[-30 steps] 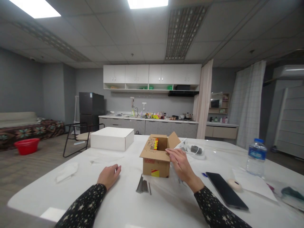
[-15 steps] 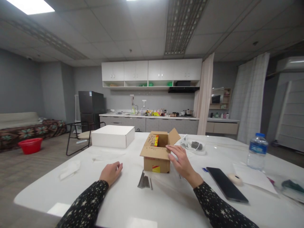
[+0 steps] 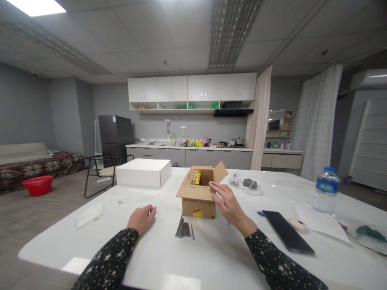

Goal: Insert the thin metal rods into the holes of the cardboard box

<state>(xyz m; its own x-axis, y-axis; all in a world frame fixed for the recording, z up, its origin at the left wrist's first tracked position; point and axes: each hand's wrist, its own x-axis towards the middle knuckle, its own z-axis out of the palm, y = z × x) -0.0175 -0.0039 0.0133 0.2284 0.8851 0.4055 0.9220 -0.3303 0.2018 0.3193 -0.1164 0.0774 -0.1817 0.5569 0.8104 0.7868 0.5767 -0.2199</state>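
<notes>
inside of cardboard box [image 3: 198, 193] mostly hidden by its flaps; countertop bottles [image 3: 196, 142] too small to tell; dark item [image 3: 370, 234] cut off at right edge.

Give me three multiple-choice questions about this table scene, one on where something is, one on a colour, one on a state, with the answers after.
1. Where do the metal rods lie?
A. Inside the white box
B. On the table in front of the cardboard box
C. Under the phone

2. What colour is the water bottle's cap?
A. Blue
B. Red
C. White

3. How are the cardboard box's flaps?
A. Taped shut
B. Open
C. Torn off

Answers: B, the rods rest on the table just before the box; A, the cap on top is blue; B, the flaps stand out and the right hand rests at the rim.
</notes>
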